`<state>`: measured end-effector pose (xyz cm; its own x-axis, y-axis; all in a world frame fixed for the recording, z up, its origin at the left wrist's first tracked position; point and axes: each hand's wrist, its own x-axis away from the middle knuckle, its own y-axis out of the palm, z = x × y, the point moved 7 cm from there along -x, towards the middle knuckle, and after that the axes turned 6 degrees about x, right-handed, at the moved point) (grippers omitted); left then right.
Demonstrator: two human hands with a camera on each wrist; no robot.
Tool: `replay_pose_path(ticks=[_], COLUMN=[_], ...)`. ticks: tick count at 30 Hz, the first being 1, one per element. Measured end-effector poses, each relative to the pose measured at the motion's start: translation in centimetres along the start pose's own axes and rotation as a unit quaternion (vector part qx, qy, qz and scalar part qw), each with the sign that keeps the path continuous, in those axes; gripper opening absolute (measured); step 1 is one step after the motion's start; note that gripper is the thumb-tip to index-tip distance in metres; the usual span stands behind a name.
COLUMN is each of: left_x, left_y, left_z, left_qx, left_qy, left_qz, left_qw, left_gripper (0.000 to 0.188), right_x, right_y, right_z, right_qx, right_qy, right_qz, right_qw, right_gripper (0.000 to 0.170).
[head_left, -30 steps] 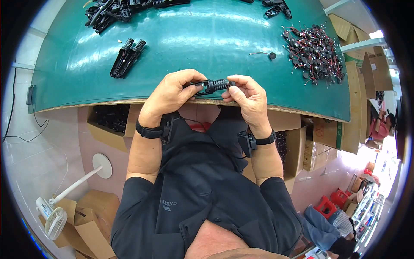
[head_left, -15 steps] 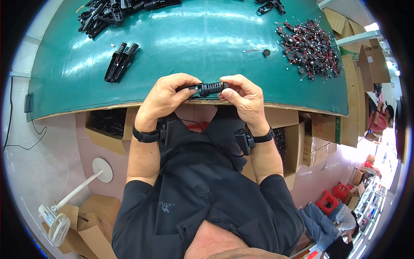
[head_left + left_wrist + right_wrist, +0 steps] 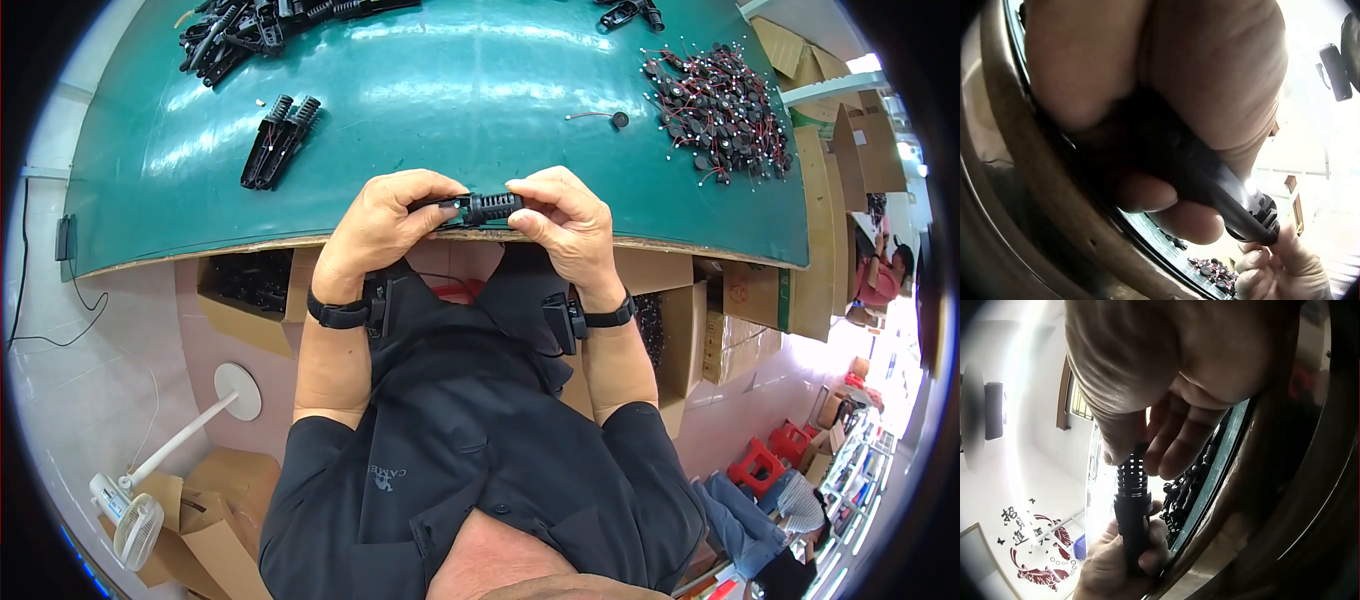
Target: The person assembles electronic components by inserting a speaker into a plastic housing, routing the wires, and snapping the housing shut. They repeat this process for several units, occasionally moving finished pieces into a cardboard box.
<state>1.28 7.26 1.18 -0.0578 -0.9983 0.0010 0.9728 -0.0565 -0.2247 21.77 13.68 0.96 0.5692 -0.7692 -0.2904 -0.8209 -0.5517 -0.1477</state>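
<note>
A black plastic housing with a slotted, ribbed cylindrical end (image 3: pixel 492 207) spans both hands just over the table's front edge. My left hand (image 3: pixel 393 215) grips its longer body (image 3: pixel 1207 178) between thumb and fingers. At the other end, the thumb and fingers of my right hand (image 3: pixel 570 215) pinch the tip of the slotted cylinder (image 3: pixel 1132 478), covering its end face. Two similar black housings (image 3: pixel 278 145) lie side by side on the table to the left. A single round black disc with a red wire (image 3: pixel 620 120) lies ahead on the right.
The green table (image 3: pixel 450 110) has a heap of black housings (image 3: pixel 240 40) at the back left and a pile of wired discs (image 3: pixel 715 110) at the right. Below the edge stand open cardboard boxes (image 3: pixel 245 320). A white fan (image 3: pixel 135 525) is at the lower left.
The small black disc in my right fingers, visible at the slotted end earlier, is now hidden there. My hands and the housing shifted slightly left in the head view, as did the table.
</note>
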Motion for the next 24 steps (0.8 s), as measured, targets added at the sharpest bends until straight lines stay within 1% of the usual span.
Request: replay_pose_path(ticks=[3, 6, 8, 10, 12, 16, 17, 20, 22, 24], left_x=[0.0, 0.1, 0.1, 0.2, 0.2, 0.1, 0.1, 0.1, 0.1, 0.1], left_y=[0.0, 0.0, -0.1, -0.1, -0.2, 0.0, 0.0, -0.1, -0.1, -0.1], left_z=[-0.1, -0.5, -0.6, -0.9, -0.9, -0.8, -0.8, -1.0, -1.1, -0.9], left_qx=[0.003, 0.043, 0.055, 0.079, 0.073, 0.063, 0.066, 0.060, 0.043, 0.044], left_qy=[0.003, -0.034, -0.036, -0.043, -0.039, -0.029, -0.027, -0.020, -0.009, -0.015], left_qz=[0.004, 0.003, 0.008, 0.018, 0.016, 0.012, 0.018, 0.023, 0.021, 0.015], left_qw=[1.000, 0.998, 0.998, 0.996, 0.996, 0.998, 0.997, 0.998, 0.999, 0.999], left_gripper=[0.022, 0.022, 0.021, 0.021, 0.021, 0.020, 0.020, 0.020, 0.020, 0.020], right_x=[0.1, 0.3, 0.4, 0.5, 0.6, 0.5, 0.4, 0.2, 0.2, 0.3], right_y=[0.1, 0.3, 0.4, 0.4, 0.4, 0.1, 0.2, 0.2, 0.1, 0.1], right_z=[-0.3, -0.9, -1.4, -1.3, -1.0, -0.8, -0.9, -1.3, -1.3, -1.3], right_qx=[0.032, 0.061, 0.086, 0.083, 0.078, 0.068, 0.068, 0.060, 0.055, 0.048], right_qy=[-0.025, -0.045, -0.057, -0.045, -0.020, -0.009, -0.009, -0.024, -0.022, -0.018], right_qz=[0.016, 0.027, 0.033, 0.029, 0.022, 0.019, 0.020, 0.059, 0.050, 0.035], right_qw=[0.999, 0.997, 0.994, 0.995, 0.997, 0.997, 0.997, 0.996, 0.997, 0.998], right_gripper=[0.034, 0.034, 0.033, 0.032, 0.030, 0.029, 0.029, 0.027, 0.028, 0.029])
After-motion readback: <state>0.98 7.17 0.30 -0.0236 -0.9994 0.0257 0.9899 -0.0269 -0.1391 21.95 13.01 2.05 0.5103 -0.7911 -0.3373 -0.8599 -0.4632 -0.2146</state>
